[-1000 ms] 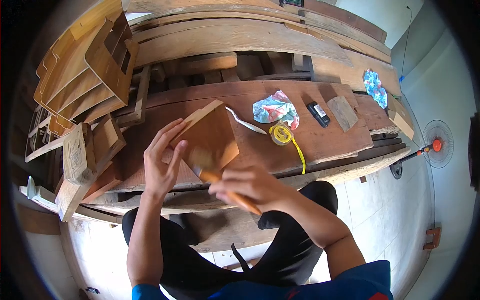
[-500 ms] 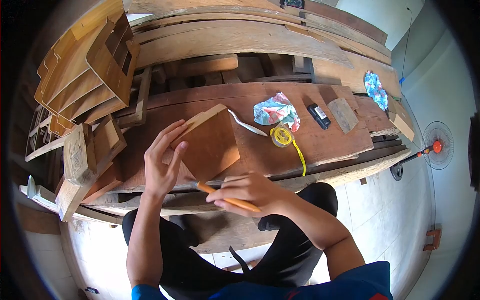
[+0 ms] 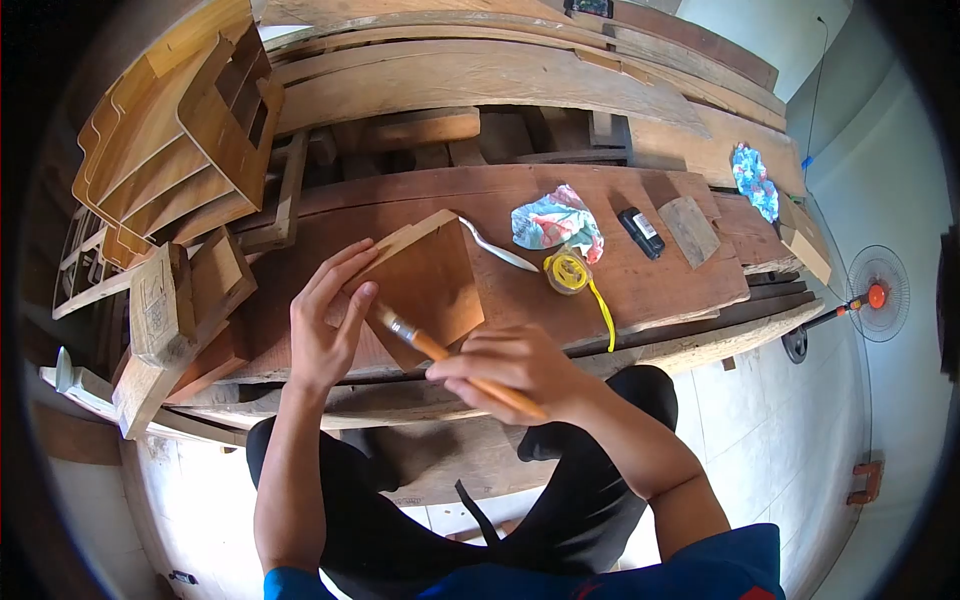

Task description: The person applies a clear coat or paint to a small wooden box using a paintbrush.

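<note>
While the left hand [image 3: 332,315] steadies the wooden piece [image 3: 435,285] at its 9 o'clock side — fingers and thumb curved about the edge, a fair gap between them — the far side looks free to swing. That grip, on one side only, is the likely weak point: a firm push from the brush [image 3: 430,347] could turn the piece on the desk [image 3: 680,292].

The right hand [image 3: 512,368], at 4 o'clock from the piece, has its fingers closed around the orange handle, with the bristles out at the piece's 8 o'clock part. They sit close to the left thumb, so a stroke carried too far toward 9 o'clock could run onto it.

If the piece did swing, its far corner might knock the white-handled tool [image 3: 500,247] lying just beside it at 2 o'clock. The tape measure [image 3: 567,272], at 3 o'clock, has its yellow blade [image 3: 604,315] trailing toward the desk's near edge — a wide sweep of the right forearm could catch that and drag the case along.
</note>
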The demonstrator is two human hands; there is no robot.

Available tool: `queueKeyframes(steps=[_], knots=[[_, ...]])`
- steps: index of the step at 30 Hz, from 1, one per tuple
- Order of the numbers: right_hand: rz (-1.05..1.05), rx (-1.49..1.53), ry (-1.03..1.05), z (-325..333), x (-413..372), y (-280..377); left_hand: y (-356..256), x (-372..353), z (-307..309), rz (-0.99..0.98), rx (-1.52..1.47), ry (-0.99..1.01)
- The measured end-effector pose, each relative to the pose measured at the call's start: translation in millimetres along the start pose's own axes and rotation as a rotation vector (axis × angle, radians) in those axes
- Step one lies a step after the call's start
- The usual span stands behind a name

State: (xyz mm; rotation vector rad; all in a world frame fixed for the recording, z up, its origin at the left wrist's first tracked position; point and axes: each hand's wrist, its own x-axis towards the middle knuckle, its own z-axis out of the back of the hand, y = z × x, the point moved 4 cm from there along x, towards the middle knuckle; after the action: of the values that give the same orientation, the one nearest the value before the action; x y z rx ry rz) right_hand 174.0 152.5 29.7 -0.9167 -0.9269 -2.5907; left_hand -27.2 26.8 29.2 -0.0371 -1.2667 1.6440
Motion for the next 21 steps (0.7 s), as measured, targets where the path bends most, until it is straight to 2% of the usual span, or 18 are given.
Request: queueKeyframes(steps=[2,4,6,12,15,18,21], knots=[[-0.046,-0.007,-0.055,22,5,-7,-3,0,0,-0.013,0.022,0.005],[-0.211,-0.053,-0.239,37,-1,-20,-6,1,0,-0.009,0.026,0.011],[-0.205,-0.191,-0.325,41,1,-17,-7,1,-1,-0.004,0.024,0.008],[-0.019,0.125,0.16,-21,-8,8,5,0,-3,0.062,-0.042,-0.036],[-0.084,0.067,0.038,1,-4,-10,0,-1,-1,0.031,-0.003,-0.019],[-0.205,-0.062,-0.297,29,-5,-17,-4,-1,-1,0.037,0.012,-0.014],[-0.086,-0.007,-0.13,7,0,-7,1,-1,-1,0.097,-0.02,-0.021]])
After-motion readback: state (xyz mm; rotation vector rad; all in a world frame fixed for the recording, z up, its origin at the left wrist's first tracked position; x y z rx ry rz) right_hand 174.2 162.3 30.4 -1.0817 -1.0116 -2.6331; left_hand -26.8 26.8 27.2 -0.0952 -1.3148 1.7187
